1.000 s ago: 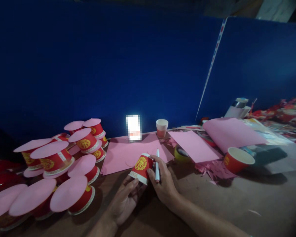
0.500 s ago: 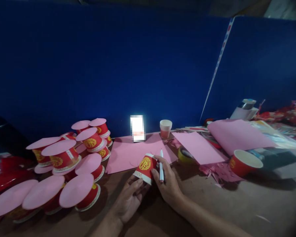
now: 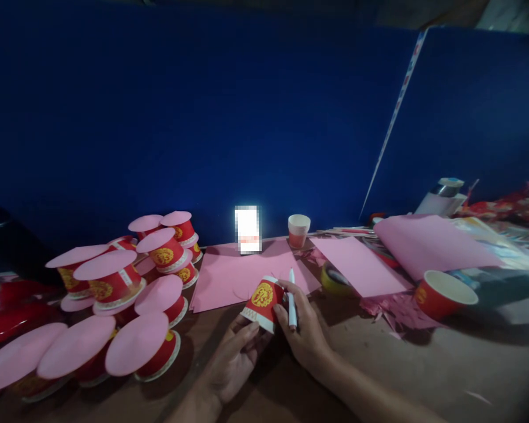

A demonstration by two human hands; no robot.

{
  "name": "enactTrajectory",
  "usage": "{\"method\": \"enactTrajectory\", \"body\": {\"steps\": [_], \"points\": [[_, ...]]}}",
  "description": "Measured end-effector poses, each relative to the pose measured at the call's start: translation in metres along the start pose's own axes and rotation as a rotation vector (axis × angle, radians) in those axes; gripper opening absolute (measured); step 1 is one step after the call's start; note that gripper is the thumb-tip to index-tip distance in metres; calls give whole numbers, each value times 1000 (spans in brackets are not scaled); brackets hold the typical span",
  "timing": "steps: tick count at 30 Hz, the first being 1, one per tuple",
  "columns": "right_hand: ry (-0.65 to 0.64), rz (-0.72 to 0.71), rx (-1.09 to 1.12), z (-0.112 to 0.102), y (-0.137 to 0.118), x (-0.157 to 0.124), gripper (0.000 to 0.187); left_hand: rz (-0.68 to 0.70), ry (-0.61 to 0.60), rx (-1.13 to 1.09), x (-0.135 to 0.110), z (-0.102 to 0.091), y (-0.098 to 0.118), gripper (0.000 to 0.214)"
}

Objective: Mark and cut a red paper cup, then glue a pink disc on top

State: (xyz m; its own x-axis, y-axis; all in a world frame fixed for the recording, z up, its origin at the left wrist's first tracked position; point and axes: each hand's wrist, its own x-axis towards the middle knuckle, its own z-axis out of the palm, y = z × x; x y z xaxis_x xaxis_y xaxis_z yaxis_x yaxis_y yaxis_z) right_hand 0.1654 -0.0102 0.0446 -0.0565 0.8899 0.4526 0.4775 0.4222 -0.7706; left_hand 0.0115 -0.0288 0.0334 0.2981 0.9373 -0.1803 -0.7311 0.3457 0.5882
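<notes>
A red paper cup (image 3: 263, 298) with a yellow round emblem is tilted upside down over the table, its white rim toward me. My left hand (image 3: 237, 358) is closed around the rim end of it. My right hand (image 3: 303, 329) keeps a white marker (image 3: 293, 299) between its fingers, and its fingertips touch the cup's right side near the base. Just beyond the cup lie pink paper sheets (image 3: 220, 276); a faint curved line shows on the top one.
At left, several red cups with pink paper discs (image 3: 137, 343) on top stand grouped. A lit phone (image 3: 247, 229) leans at the back, beside a pale cup (image 3: 298, 230). Rightward are a tape roll (image 3: 335, 279), pink paper scraps (image 3: 397, 311) and another red cup (image 3: 443, 296).
The view has shifted slightly, so things at the right sit a little farther right. Both hands keep nearly the same hold on the cup and marker.
</notes>
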Motion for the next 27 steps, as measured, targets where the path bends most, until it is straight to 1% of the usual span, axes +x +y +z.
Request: {"method": "enactTrajectory", "body": {"steps": [3, 8, 13, 20, 25, 27], "points": [[-4, -6, 6, -1, -1, -1, 34, -9, -18, 1, 0, 1, 0, 40], [-6, -2, 2, -2, -1, -1, 34, -12, 9, 10, 0, 1, 0, 44], [4, -20, 8, 0, 1, -2, 35, 2, -36, 28, 0, 2, 0, 50], [26, -35, 0, 1, 5, -3, 35, -1, -22, 9, 1, -2, -1, 42], [26, -35, -19, 0, 3, -2, 35, -4, -37, 9, 1, -3, -2, 50], [21, -39, -23, 1, 3, -2, 35, 2, -47, 8, 1, -3, -1, 49]]}}
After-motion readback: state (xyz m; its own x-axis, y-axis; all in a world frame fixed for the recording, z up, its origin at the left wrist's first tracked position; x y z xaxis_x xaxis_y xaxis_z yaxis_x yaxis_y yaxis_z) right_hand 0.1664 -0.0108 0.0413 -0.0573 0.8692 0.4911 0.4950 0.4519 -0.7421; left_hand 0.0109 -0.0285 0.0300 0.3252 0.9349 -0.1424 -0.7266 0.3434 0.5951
